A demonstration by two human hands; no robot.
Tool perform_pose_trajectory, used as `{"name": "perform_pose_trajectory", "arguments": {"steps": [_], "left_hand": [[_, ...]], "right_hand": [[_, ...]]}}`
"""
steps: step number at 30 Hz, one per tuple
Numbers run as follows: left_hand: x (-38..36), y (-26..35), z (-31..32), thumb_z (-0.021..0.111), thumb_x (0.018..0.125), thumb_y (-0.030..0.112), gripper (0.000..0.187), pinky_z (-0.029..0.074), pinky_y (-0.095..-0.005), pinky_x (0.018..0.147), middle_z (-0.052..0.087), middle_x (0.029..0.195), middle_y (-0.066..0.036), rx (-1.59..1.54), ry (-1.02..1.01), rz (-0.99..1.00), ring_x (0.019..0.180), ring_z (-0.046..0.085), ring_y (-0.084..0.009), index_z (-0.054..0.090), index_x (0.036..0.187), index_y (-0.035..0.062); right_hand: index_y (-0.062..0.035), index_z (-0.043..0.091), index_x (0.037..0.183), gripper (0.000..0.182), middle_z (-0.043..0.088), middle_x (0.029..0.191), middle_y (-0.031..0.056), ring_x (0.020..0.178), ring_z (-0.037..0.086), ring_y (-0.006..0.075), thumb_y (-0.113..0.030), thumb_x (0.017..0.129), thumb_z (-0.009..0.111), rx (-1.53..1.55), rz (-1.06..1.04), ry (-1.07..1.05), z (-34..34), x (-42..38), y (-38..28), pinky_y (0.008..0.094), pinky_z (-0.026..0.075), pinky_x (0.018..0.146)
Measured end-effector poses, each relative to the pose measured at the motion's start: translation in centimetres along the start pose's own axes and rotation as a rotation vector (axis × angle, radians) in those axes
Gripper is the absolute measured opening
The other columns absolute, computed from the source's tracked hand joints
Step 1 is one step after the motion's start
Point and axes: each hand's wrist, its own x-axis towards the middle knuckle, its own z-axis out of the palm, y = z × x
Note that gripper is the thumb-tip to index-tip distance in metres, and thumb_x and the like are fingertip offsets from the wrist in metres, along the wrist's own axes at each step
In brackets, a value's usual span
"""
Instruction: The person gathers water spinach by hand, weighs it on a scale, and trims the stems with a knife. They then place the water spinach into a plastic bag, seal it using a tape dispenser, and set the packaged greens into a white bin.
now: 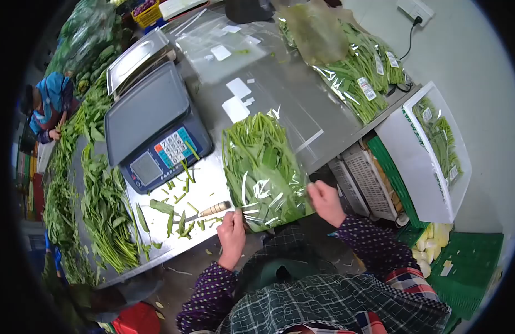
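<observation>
A clear plastic bag of leafy greens (262, 167) lies at the table's front edge, its stems toward the far side. My left hand (232, 236) is closed on the bag's near left corner. Pinching the near right corner is my right hand (326, 204). Just left of the bag, a knife with a wooden handle (214, 209) rests among cut stem pieces (182, 197). A blue digital scale (157, 125) with a grey pan stands beyond the knife.
Loose greens (104, 211) are heaped along the table's left side. Bagged greens (355, 72) lie at the far right. A white box (421, 161) with more packs and green crates (469, 273) stand right of the table. Another person (48, 106) handles greens at far left.
</observation>
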Motion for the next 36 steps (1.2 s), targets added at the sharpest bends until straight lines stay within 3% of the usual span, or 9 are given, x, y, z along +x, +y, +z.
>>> {"name": "perform_pose_trajectory", "arguments": {"steps": [3,7,9,11,17,21,25,30,36], "left_hand": [[-0.2,-0.4,1.1,0.061,0.089,0.019,0.02,0.041,-0.041,0.051,0.053,0.055,-0.019,0.334,0.024,0.082,0.054,0.056,-0.0349,0.059,0.087,-0.0003],[-1.2,-0.1,-1.8,0.068,0.083,0.025,0.047,0.048,-0.0408,0.067,0.059,0.111,-0.02,0.246,0.104,0.014,0.08,0.062,-0.029,0.051,0.12,0.0005],[-1.8,-1.3,-4.4,0.073,0.077,0.027,0.057,0.041,-0.0475,0.091,0.041,0.138,-0.022,0.529,0.161,0.65,0.109,0.052,-0.0379,0.051,0.123,0.0015],[-2.0,-3.5,-4.3,0.076,0.073,0.031,0.066,0.027,-0.0541,0.102,0.04,0.14,-0.023,0.5,-0.016,0.631,0.122,0.039,-0.0436,0.049,0.127,0.0015],[5.3,-5.7,-4.9,0.053,0.081,0.003,0.02,0.041,-0.0454,0.093,0.062,0.112,-0.017,0.085,0.235,0.471,0.113,0.054,-0.0375,0.064,0.098,-0.0011],[11.0,9.7,-11.6,0.044,0.097,0.007,0.024,0.045,-0.0313,0.069,0.061,0.083,-0.012,0.146,0.475,0.625,0.073,0.056,-0.0219,0.059,0.086,-0.0076],[12.8,12.5,-6.8,0.046,0.099,0.015,0.041,0.026,-0.0238,0.048,0.037,0.056,0.006,-0.404,0.233,0.404,0.053,0.028,-0.004,0.036,0.06,0.0074],[10.9,10.5,1.5,0.056,0.094,0.02,0.032,0.045,-0.026,0.056,0.063,0.061,-0.009,-0.41,-0.307,-0.275,0.054,0.058,-0.0127,0.061,0.072,-0.0039],[11.7,12.0,11.2,0.061,0.092,0.019,0.027,0.049,-0.0263,0.067,0.068,0.073,-0.011,-0.359,-0.475,-0.313,0.066,0.063,-0.0126,0.064,0.09,-0.007]], "right_hand": [[-0.0022,0.053,0.072,0.034,0.056,0.063,0.0217,0.062,0.057,0.0426,-0.03,0.093,0.052,-0.263,0.06,0.069,2.0,1.4,3.5,0.048,0.044,0.055],[-0.0103,0.049,0.109,0.029,0.065,0.088,0.0163,0.075,0.064,0.0367,-0.021,0.083,0.06,-0.676,0.108,-0.036,-1.1,0.6,1.9,0.0498,0.049,0.067],[-0.0096,0.046,0.125,0.052,0.055,0.115,0.0172,0.093,0.061,0.0338,-0.018,0.078,0.065,-0.653,-0.301,0.074,-2.5,-0.1,2.1,0.0449,0.049,0.077],[-0.0196,0.048,0.134,0.067,0.041,0.131,0.0157,0.109,0.052,0.0331,-0.018,0.071,0.07,-0.693,-0.492,0.003,-2.7,-0.3,0.9,0.0434,0.046,0.089],[-0.0197,0.063,0.116,0.049,0.046,0.134,0.0099,0.117,0.049,0.0301,-0.004,0.07,0.067,-0.288,-0.735,0.057,-0.6,5.3,-6.1,0.0434,0.039,0.099],[-0.006,0.064,0.1,0.021,0.063,0.102,0.0102,0.094,0.059,0.0275,-0.005,0.079,0.066,-0.075,-0.906,0.321,-4.0,8.8,-16.9,0.0373,0.046,0.082],[-0.0003,0.061,0.087,0.013,0.055,0.069,0.0039,0.059,0.046,0.0126,-0.012,0.092,0.059,0.101,-0.68,0.371,-8.1,10.8,-19.7,0.0255,0.039,0.054],[-0.0008,0.062,0.081,0.019,0.052,0.067,-0.0058,0.064,0.044,0.0021,-0.017,0.091,0.059,-0.152,-0.469,0.466,-23.8,18.8,-18.0,0.0232,0.039,0.054],[-0.0044,0.06,0.107,0.037,0.066,0.09,0.0127,0.079,0.065,0.026,-0.031,0.082,0.068,-0.605,-0.516,0.829,-36.1,31.8,-16.4,0.0365,0.05,0.07]]}}
